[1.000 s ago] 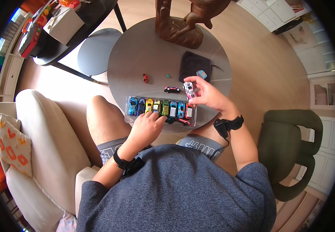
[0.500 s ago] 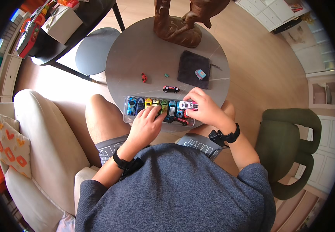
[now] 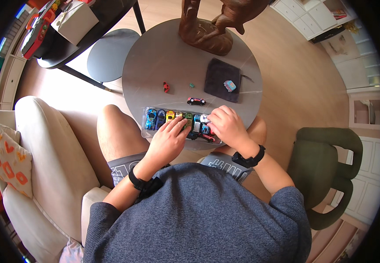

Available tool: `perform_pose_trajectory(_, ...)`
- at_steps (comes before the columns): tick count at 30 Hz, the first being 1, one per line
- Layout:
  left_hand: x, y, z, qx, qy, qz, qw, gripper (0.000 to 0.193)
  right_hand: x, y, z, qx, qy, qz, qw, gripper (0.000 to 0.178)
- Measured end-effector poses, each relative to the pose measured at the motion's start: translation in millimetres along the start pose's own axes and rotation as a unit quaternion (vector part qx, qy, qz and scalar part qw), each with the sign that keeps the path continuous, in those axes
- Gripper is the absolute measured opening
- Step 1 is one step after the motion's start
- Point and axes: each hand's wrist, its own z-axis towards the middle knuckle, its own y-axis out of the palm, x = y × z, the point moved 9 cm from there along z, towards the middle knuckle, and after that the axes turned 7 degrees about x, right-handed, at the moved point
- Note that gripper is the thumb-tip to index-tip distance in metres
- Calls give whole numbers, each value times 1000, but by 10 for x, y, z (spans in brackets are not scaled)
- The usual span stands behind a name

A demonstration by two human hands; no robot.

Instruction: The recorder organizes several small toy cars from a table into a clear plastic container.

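Note:
A clear plastic tray point(image 3: 144, 131) at the table's near edge holds a row of toy cars, among them a blue one point(image 3: 151, 118), a yellow one point(image 3: 170, 115) and a green one point(image 3: 189, 119). My left hand point(image 3: 169, 134) reaches over the tray's middle, fingers curled down around a toy car that they mostly cover. At the tray's right end, my right hand point(image 3: 228, 125) grips a white toy car point(image 3: 205, 118), partly hidden by the fingers, level with the row. Just beyond the tray lies a black and red toy car point(image 3: 196, 101).
Farther over the round grey table point(image 3: 155, 57) are a small red toy car point(image 3: 166, 87), a tiny green piece point(image 3: 192, 85) and a dark cloth pouch point(image 3: 218, 74) with a light blue toy car point(image 3: 230, 86) on it. A brown carved wooden figure point(image 3: 203, 37) stands at the far edge.
My right hand has lowered the white toy car into the right part of the tray and now covers more of it. My left hand stays over the middle.

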Motion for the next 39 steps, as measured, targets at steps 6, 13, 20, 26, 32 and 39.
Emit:
perform_pose_trajectory(6, -13, -25, -1, 5, -3, -3, 1000, 42, 231, 35, 162, -9, 70, 82, 994, 23)
perform_pose_trajectory(13, -39, 30, -4, -11, -6, -3, 1000, 49, 761, 785, 736, -181, 92, 113, 973, 32)
perform_pose_trajectory(20, -45, 20, -12, 9, -2, -3, 1000, 47, 644, 906, 929, -260, 117, 123, 951, 31)
perform_pose_trajectory(26, -122, -330, -11, 101, -34, -105, 989, 36, 340, 330, 958, -145, 178, 342, 911, 24)
perform_pose_trajectory(32, -358, -585, 109, 191, -107, -82, 972, 23, -47, 228, 590, -67, -4, 259, 964, 24)
perform_pose_trajectory(39, -396, -388, 301, 111, -118, -90, 983, 31, -276, 138, 568, 10, -99, 189, 977, 21)
